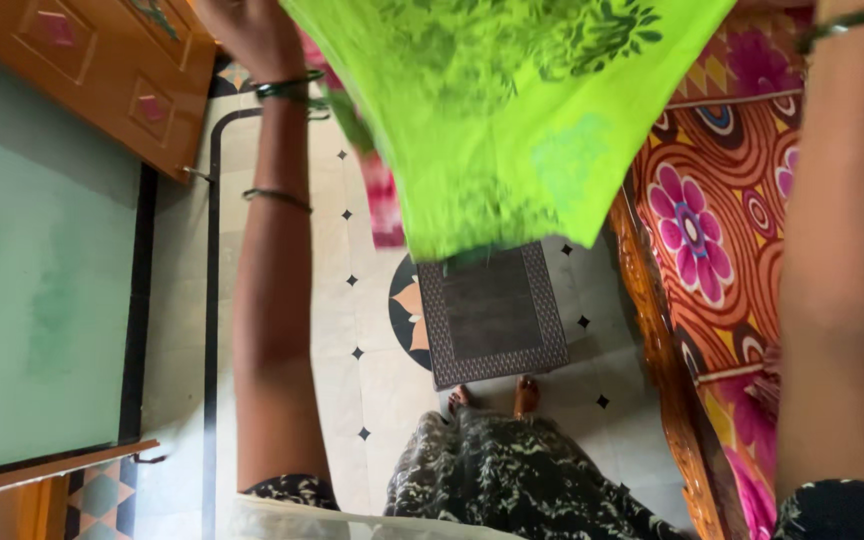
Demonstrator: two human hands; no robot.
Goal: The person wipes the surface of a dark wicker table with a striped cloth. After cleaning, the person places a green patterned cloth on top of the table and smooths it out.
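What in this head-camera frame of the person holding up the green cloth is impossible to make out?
- Left hand: fingers run off the top edge, so its grip is unclear.
- Right hand: out of frame; only the forearm and bangle show.
- Green cloth: top edge crops it; motion-blurred print.
- Pink cloth: mostly hidden behind the green cloth.
- Dark mat: far end covered by the cloth.

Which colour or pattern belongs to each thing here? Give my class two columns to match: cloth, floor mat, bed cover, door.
Things:
1. cloth
2. floor mat
3. bed cover
4. door

Colours:
a. dark grey-brown
b. brown wood
c. bright green
d. orange with pink flowers

Pairs: 1-c, 2-a, 3-d, 4-b.
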